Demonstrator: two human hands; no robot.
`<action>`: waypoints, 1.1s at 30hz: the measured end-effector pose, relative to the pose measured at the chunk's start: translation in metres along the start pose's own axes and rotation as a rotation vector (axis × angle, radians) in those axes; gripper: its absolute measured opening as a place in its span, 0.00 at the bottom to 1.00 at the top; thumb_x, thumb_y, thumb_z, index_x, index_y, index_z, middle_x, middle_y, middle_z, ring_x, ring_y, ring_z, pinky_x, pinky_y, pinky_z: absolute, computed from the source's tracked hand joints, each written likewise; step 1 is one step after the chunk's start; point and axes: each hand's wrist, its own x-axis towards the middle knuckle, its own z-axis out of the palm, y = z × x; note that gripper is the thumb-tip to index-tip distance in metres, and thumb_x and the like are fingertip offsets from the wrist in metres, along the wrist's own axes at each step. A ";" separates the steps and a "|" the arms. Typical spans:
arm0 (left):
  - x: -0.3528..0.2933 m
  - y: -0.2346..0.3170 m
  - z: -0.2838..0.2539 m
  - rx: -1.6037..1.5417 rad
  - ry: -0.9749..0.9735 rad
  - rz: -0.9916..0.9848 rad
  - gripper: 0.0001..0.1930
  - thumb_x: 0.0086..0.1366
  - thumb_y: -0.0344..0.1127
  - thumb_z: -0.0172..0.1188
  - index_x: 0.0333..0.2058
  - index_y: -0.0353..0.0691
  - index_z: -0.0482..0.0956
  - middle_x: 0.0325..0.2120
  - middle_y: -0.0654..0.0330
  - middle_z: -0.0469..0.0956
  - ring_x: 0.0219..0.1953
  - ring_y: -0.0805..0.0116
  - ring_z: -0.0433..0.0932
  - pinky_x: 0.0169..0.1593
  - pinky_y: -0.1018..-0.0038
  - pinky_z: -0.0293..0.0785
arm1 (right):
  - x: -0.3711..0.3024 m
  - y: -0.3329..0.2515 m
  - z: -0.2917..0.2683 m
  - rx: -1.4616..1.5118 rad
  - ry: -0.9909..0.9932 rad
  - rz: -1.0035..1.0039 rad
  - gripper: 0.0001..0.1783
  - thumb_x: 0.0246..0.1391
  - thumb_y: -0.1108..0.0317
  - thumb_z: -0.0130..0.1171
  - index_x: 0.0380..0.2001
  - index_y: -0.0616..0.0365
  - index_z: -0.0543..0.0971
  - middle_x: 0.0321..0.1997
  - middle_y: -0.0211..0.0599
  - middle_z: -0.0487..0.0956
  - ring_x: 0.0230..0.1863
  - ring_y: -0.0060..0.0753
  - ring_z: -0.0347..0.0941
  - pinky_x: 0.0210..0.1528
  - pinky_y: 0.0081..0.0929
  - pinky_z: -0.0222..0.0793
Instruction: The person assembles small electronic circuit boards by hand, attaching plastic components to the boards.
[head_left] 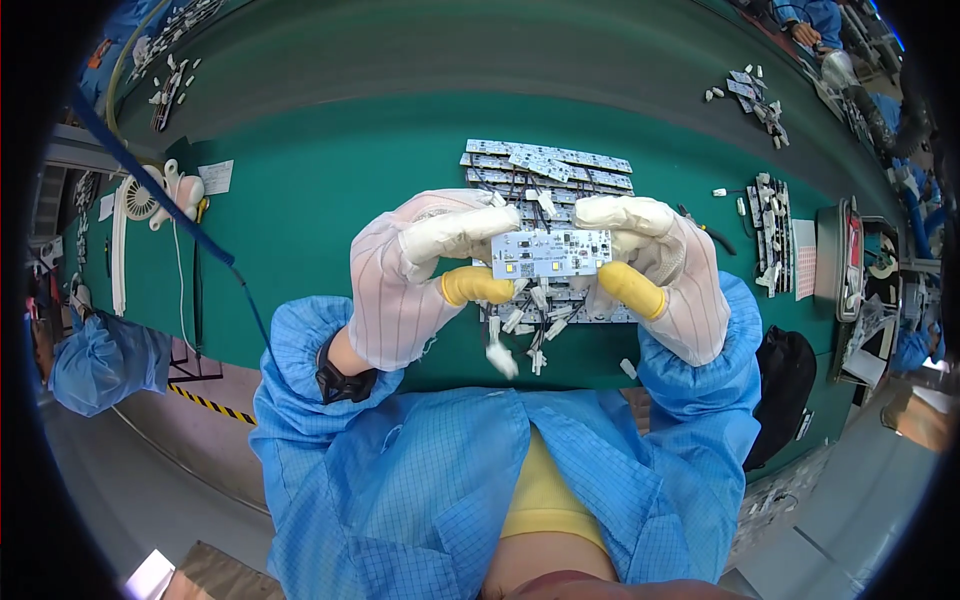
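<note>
Nearest are the blue checked coat [420, 480] and the yellow shirt [555, 490] at its open collar, with a black band [340, 380] around the left wrist. Ahead, the left grip [440, 268] and right grip [645, 272], both in pale striped gloves with yellow thumb covers, are clamped on opposite ends of one white circuit board [552, 254]. This board is raised above the green worktop [300, 160], between its near and far edges, its components facing the wearer.

Toward the worktop's near edge, white connectors [501, 360] dangle or lie below the board; which, I cannot tell. A black bag [785, 395] sits at the near right corner. Behind the hands, rows of circuit boards [600, 161] reach toward the far edge, with a dark-handled tool [716, 236] just right of the right glove. Closer to the right edge come a bundle of boards [770, 232], a striped sheet [804, 258] and a metal tray [828, 262]; by the left edge, a white fan [142, 200] and a paper [216, 177].

Past the far edge runs a dark belt [420, 65] bearing more board bundles [745, 90]. Farthest right shows a co-worker's hand [806, 34].
</note>
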 end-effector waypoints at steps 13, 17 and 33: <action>0.000 -0.002 0.001 0.052 0.014 0.077 0.22 0.46 0.38 0.69 0.41 0.37 0.81 0.37 0.56 0.80 0.37 0.66 0.80 0.38 0.76 0.77 | 0.000 -0.003 -0.003 -0.017 -0.036 -0.090 0.27 0.50 0.67 0.66 0.52 0.67 0.71 0.42 0.42 0.78 0.38 0.27 0.77 0.38 0.23 0.75; 0.001 -0.006 0.002 0.073 0.011 0.036 0.22 0.47 0.38 0.69 0.42 0.36 0.80 0.38 0.54 0.80 0.37 0.63 0.80 0.40 0.74 0.77 | -0.001 -0.009 -0.007 -0.133 -0.093 -0.099 0.28 0.49 0.64 0.67 0.52 0.65 0.72 0.42 0.40 0.78 0.37 0.26 0.76 0.39 0.23 0.73; -0.004 -0.008 -0.002 0.065 -0.038 0.062 0.22 0.53 0.39 0.68 0.43 0.31 0.77 0.37 0.49 0.79 0.42 0.60 0.77 0.48 0.66 0.74 | 0.002 -0.002 -0.004 -0.002 -0.054 -0.105 0.27 0.48 0.67 0.68 0.51 0.65 0.73 0.44 0.41 0.78 0.43 0.28 0.76 0.44 0.26 0.75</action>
